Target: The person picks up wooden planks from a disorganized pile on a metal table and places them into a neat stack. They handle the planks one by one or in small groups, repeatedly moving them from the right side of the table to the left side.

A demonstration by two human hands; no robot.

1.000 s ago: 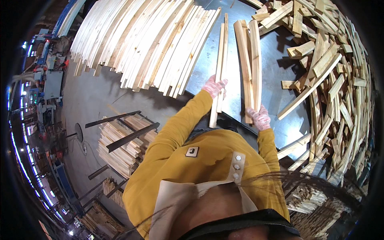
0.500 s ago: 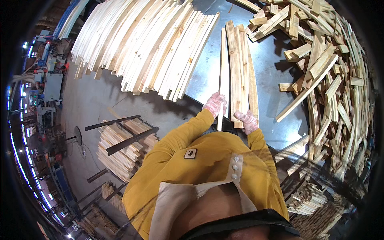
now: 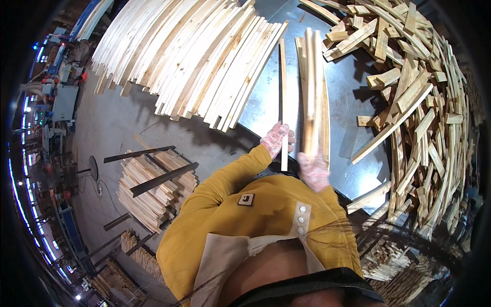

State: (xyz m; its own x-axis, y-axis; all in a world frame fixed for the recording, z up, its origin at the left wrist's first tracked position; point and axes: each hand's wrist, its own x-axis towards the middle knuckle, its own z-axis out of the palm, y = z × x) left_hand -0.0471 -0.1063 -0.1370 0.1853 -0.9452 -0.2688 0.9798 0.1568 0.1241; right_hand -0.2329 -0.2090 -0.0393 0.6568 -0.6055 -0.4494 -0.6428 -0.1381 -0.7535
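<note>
Your metal worktop carries a big stack of long slats along its left edge and a jumbled offcut heap on the right. Near the front edge, your right hand grips a slat bundle; your left hand pinches a single slat beside it.

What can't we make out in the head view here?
- Right hand: motion-blurred; fingers on the slat bundle unreadable.
- Bundle's slat count: edges overlap and blur.
- Left hand: grip on the single slat partly hidden behind the slat.
- Metal table: near edge hidden by the person's yellow sleeves.
</note>
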